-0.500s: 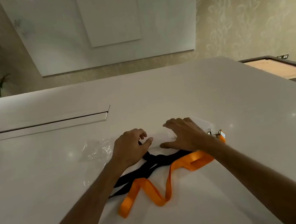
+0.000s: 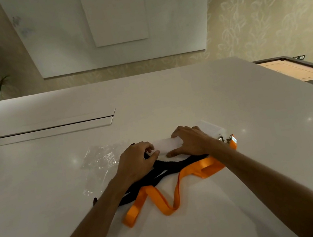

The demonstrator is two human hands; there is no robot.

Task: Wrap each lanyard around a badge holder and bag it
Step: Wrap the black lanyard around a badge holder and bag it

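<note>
black lanyard (image 2: 171, 166) partly under left hand (image 2: 136, 162)

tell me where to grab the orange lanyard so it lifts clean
Take the orange lanyard at its free looped end near the person, at the front left of the zigzag. The strap there lies flat and bare on the table. Come from above and pinch across its width; the clip end sits beside the right hand.
</note>
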